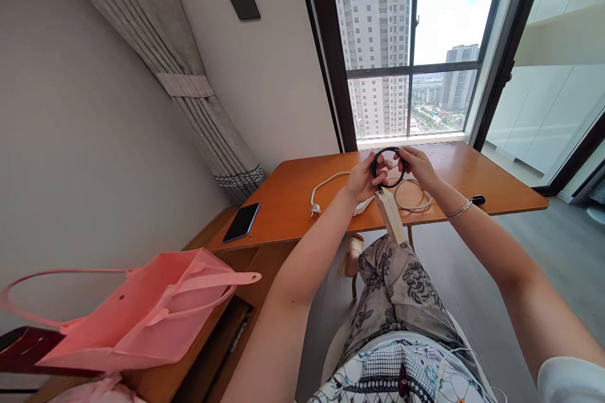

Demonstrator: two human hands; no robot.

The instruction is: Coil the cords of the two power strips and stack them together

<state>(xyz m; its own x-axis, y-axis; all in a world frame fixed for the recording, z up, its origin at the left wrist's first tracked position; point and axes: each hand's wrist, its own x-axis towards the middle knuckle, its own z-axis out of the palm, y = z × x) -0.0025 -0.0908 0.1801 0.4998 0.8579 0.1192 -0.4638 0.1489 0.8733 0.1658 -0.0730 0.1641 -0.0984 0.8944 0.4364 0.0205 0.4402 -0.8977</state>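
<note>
A coiled black cable [388, 149] forms a ring above the front of the table, between my two hands. My left hand [363, 177] grips its left side, fingers curled round it. On the other side, my right hand [414, 164] pinches the upper right part of the coil. Just below the left fingers hangs a beige rectangular block [391, 216], its lower end over my lap; whether it is joined to the cable I cannot tell. Behind it on the table lie a looped white cable [416, 208], a white plug [315, 209] with its cord, and a partly hidden white object [363, 206].
The orange-brown table [302, 179] stands against the window wall. A dark phone [241, 221] lies at its left, a small black object [478, 199] near its right front edge. An open pink bag [155, 308] sits on the wooden cabinet to my left.
</note>
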